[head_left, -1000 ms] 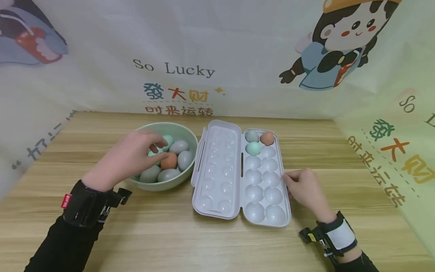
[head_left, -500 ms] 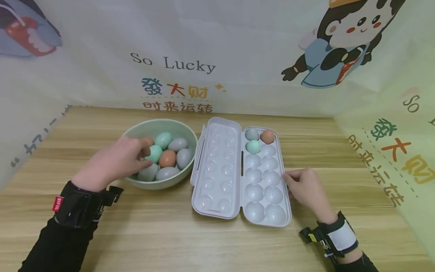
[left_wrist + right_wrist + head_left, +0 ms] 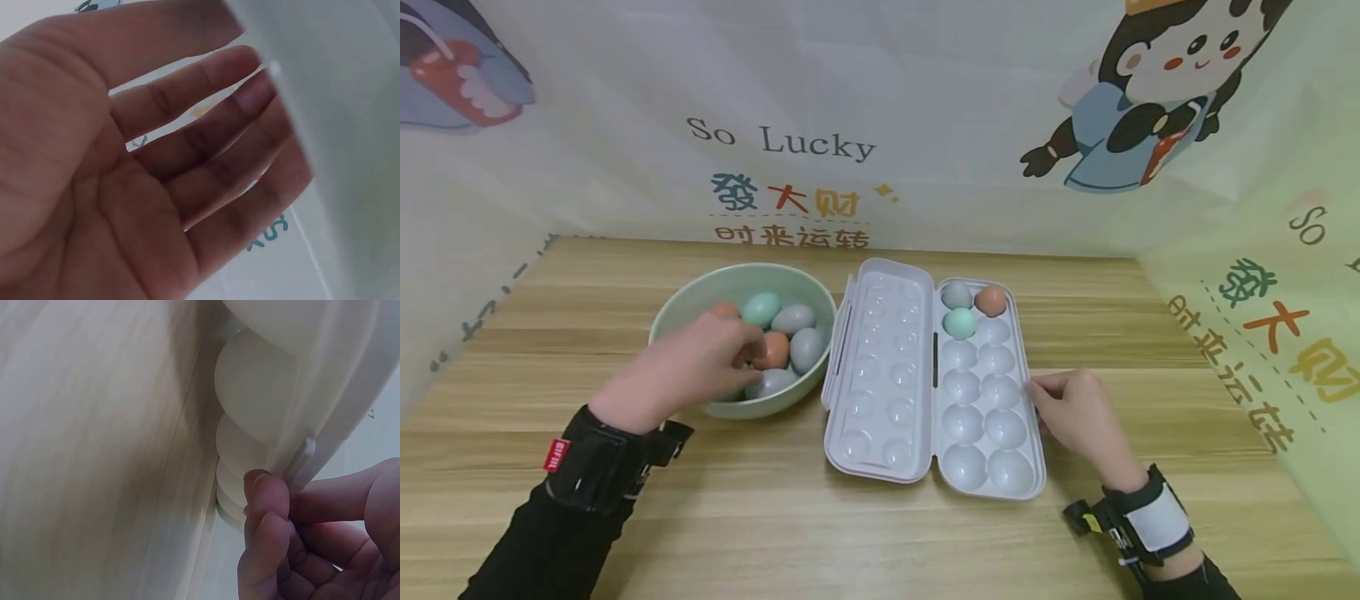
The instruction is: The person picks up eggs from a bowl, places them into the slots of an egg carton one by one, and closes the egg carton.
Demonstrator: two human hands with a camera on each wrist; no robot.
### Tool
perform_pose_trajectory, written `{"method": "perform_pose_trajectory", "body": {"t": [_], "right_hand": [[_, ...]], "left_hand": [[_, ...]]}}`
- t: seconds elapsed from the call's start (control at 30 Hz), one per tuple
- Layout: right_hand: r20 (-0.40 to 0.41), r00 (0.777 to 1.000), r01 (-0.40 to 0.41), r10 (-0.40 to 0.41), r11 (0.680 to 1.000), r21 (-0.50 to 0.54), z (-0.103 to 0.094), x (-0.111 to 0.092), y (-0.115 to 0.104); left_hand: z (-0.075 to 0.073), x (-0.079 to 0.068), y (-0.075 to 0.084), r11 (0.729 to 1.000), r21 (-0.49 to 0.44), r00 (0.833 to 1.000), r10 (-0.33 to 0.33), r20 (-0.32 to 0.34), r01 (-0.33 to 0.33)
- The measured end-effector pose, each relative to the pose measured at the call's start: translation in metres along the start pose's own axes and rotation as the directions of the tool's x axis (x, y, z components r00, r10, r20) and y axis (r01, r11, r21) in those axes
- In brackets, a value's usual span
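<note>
In the head view my left hand (image 3: 711, 354) reaches down into a pale green bowl (image 3: 670, 312) of coloured eggs, fingers slightly bent, thumb apart from them. It covers the eggs at the near left; no egg shows in its grip. In the left wrist view the bowl's wall (image 3: 356, 125) hides the fingertips. An orange egg (image 3: 772, 351) and a mint egg (image 3: 761, 309) lie by the hand. My right hand (image 3: 1078, 417) pinches the right rim of a white plastic egg box (image 3: 1033, 442), also close up in the right wrist view. Three eggs sit in its far cups, one of them orange (image 3: 990, 301).
The egg box's lid (image 3: 880, 375) lies folded open beside the bowl, its left edge close to the bowl's rim. Wood-patterned surface (image 3: 760, 517) stretches in front. A printed cloth backdrop (image 3: 925, 108) stands behind and at the sides.
My left hand moved left, uncovering a mint and a grey egg, then came back right and lower over them. My right hand has stayed on the egg box rim.
</note>
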State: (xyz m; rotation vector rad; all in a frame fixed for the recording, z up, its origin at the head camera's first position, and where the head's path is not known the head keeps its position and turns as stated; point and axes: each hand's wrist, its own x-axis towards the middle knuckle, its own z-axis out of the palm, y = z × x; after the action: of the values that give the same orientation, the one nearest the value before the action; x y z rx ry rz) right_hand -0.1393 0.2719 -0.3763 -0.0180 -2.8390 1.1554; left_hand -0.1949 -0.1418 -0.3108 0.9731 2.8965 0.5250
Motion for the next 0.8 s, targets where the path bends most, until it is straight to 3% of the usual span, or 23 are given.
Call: {"method": "perform_pose_trajectory", "body": {"t": [0.23,0.53,0.8], "right_hand": [[-0.008,1.000,0.008,-0.008,1.000,-0.002,-0.001,0.001,0.000],[0.002,1.000,-0.015,0.015,1.000,-0.005,0.000,0.000,-0.002],[-0.005,1.000,0.000,0.000,1.000,-0.003,0.000,0.000,0.000]], "left_hand": [[0.014,0.008,0.003,0.992,0.000,0.992,0.126,-0.032,-0.126],[0.022,0.009,-0.002,0.994,-0.041,0.995,0.097,-0.017,-0.097],[0.026,0.012,-0.006,0.992,-0.030,0.992,0.124,-0.027,-0.125]]}}
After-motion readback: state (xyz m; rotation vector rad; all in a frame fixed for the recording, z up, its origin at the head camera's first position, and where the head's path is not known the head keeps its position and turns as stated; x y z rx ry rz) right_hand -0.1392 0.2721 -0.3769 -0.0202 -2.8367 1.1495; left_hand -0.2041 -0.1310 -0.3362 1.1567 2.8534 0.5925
